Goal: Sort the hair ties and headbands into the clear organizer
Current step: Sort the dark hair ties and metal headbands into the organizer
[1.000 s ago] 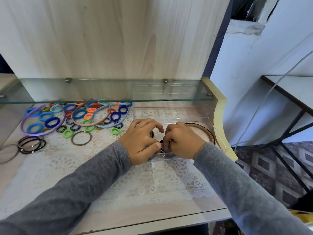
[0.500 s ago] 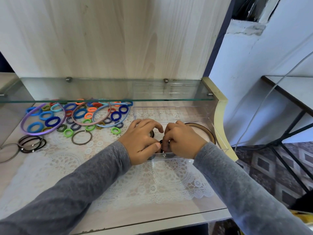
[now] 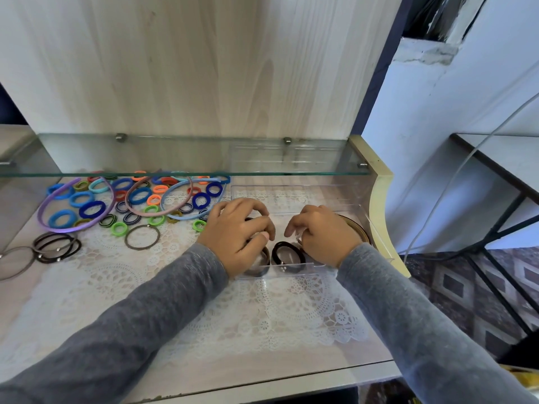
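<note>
Both hands over the near end of the clear organizer [image 3: 291, 188], which sits at the right of the desk on the lace mat [image 3: 180, 290], under the glass shelf [image 3: 175, 170].

Left hand [image 3: 237, 236]: fingers curled down over the front left compartment, thumb tip close to the index tip. A brown band [image 3: 264, 257] lies in the compartment just beneath the hand, and a dark bit shows between the fingers. Cannot tell whether the hand pinches either one.

Right hand [image 3: 325, 234]: fingers loosely curled over the front right part of the organizer. Nothing is clearly seen between them, so the grip cannot be judged. The two hands are apart, with a gap between the fingertips.

Black hair tie [image 3: 287, 256]: lies in the front of the organizer, in the gap between the hands, with a small metal bead on its near side. Neither hand touches it.

Brown headband [image 3: 358, 226]: in the organizer's right side, mostly hidden behind the right hand.

Unsorted, well left of the organizer:
- pile of coloured hair ties [image 3: 140, 196] (blue, orange, green, striped), partly under the shelf edge
- purple headband [image 3: 43, 218], pink headband [image 3: 129, 204] and light blue headband [image 3: 169, 196] lying among the pile
- thin brown hair tie [image 3: 126, 237] just in front of the pile
- bunch of thin black hair ties [image 3: 57, 248] further left
- thin grey tie [image 3: 17, 263] at the left edge
</note>
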The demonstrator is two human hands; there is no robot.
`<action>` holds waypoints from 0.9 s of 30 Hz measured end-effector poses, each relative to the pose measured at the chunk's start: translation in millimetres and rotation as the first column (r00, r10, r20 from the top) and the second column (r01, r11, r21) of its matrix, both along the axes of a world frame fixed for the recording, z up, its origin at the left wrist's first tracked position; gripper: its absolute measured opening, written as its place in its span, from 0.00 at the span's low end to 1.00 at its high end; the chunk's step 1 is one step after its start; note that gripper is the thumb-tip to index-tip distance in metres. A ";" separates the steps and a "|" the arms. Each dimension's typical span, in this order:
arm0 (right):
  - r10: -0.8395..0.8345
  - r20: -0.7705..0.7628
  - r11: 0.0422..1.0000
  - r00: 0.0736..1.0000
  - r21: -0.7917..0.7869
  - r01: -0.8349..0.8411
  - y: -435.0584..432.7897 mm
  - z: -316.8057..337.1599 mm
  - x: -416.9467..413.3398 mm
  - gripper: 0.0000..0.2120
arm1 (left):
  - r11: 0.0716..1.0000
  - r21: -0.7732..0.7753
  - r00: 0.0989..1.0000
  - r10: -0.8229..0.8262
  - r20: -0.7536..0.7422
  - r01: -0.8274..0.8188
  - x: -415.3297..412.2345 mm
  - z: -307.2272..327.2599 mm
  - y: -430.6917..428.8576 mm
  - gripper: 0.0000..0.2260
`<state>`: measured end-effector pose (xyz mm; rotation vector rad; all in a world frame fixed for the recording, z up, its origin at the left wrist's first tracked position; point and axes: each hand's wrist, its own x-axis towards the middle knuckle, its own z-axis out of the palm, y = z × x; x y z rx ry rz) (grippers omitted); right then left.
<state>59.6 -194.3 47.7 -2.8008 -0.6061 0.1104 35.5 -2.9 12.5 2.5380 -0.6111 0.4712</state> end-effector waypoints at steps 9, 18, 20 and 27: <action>0.056 -0.031 0.998 0.998 -0.025 -0.056 0.8 -11.7 0.2 0.20 | 0.978 0.190 0.996 0.092 -0.014 -0.087 5.6 -7.2 -3.0 0.23; 0.045 -0.024 0.999 0.999 -0.021 -0.045 -1.0 -9.2 -1.4 0.21 | 0.964 0.261 0.999 0.043 0.014 -0.045 3.4 -6.2 -4.0 0.24; 0.036 -0.022 0.999 0.999 -0.015 -0.037 -1.2 -8.7 -1.8 0.22 | 0.960 0.274 0.999 0.051 0.005 -0.050 3.9 -6.7 -4.0 0.25; 0.023 -0.011 1.000 1.000 0.006 -0.023 -3.2 -9.8 -1.6 0.23 | 0.953 0.298 0.999 0.044 0.013 -0.045 3.6 -7.0 -4.0 0.26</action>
